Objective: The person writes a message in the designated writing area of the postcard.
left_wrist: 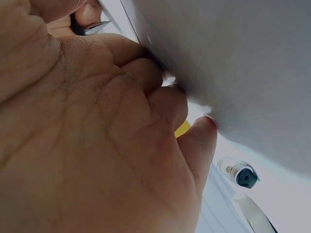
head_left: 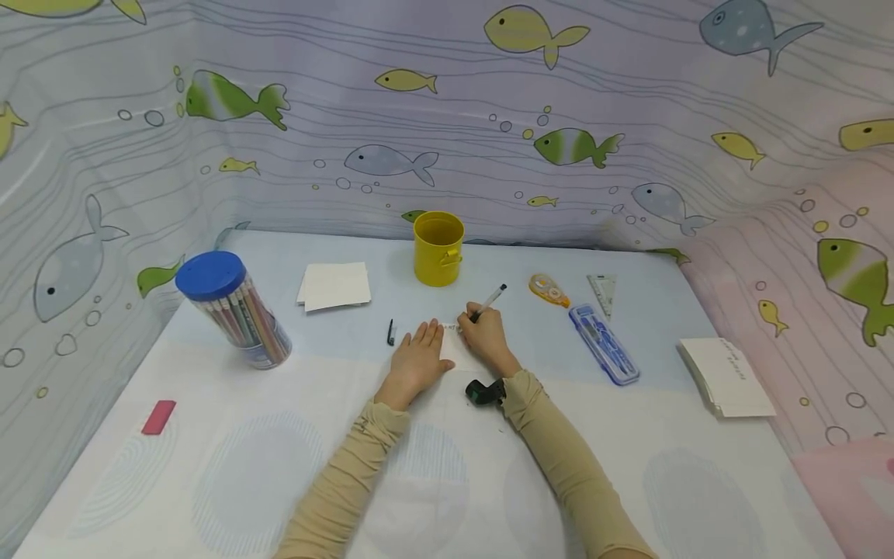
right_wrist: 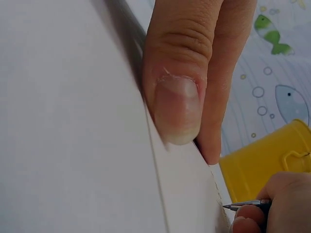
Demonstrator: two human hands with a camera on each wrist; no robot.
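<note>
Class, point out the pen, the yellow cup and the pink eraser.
pen [head_left: 491, 300], head view, middle of its barrel
yellow cup [head_left: 438, 256], head view, front wall
pink eraser [head_left: 159, 417], head view, top face

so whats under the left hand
A small white card lies flat on the table under the left hand, whose straight fingers press it down. The hand covers most of the card, so any writing beneath it cannot be seen.

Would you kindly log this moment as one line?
left hand: presses card flat | right hand: grips pen, tip on card | pen cap: beside
</note>
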